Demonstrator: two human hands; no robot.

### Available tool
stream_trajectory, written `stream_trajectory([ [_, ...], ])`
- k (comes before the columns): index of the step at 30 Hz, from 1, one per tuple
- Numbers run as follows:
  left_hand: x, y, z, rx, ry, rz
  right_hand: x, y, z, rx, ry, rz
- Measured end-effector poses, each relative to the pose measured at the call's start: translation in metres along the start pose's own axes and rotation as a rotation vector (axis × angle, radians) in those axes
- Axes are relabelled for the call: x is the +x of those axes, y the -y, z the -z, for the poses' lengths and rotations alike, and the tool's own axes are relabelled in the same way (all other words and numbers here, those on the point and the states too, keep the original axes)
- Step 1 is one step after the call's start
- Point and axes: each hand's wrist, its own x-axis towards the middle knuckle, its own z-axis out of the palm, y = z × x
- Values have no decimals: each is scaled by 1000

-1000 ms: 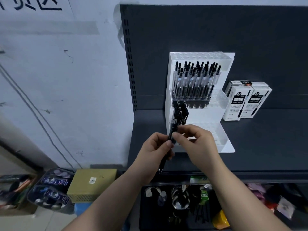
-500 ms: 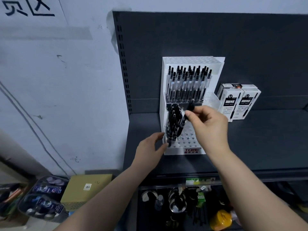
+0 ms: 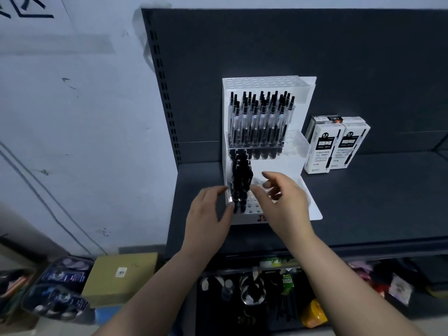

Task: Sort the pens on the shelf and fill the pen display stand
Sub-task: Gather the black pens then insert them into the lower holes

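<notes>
Three tiers on white plastic stand (image 3: 266, 83), set on dark matte shelf (image 3: 363, 202) against a dark back panel. Top tier: grid of small round holes, all open. Middle tier: packed with clear-barrelled pens (image 3: 261, 122), black clips and plungers, upright in tight rows. Bottom tier: black pens (image 3: 241, 180) in the leftmost columns only, upright, crowded together; bare white holes to their right. Clear glossy pocket on the stand's right side. Red lettering on front lip, mostly hidden behind right hand.

Two white cardboard boxes (image 3: 337, 146) just right of stand, upright, black labels, pen drawing down each face; further box tops behind them, partly hidden.

Left hand (image 3: 208, 214): at stand's front left corner, fingers straight and relaxed, gripping nothing; thumb tip just beside base of black pens, contact not clear.

Right hand (image 3: 283, 204): over the bare holes of the bottom tier, just right of black pens; fingers (image 3: 271, 177) loosely curled and spread, empty, apart from the pens.

Below shelf: yellowish cardboard box (image 3: 121, 275) with small white sticker at lower left; assorted glossy goods on lower level, too dim to identify.
</notes>
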Motion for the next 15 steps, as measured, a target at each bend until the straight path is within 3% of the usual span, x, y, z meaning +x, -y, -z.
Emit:
stream_trajectory([
  [3,-6,-31,0,36,-99,-175,-4,-21,30,-223,32,132],
  [6,-6,-69,-17,133,-69,-336,-5,-48,71,-390,93,150],
  [15,-22,-206,-145,287,46,-466,-39,-141,256,-593,66,32],
])
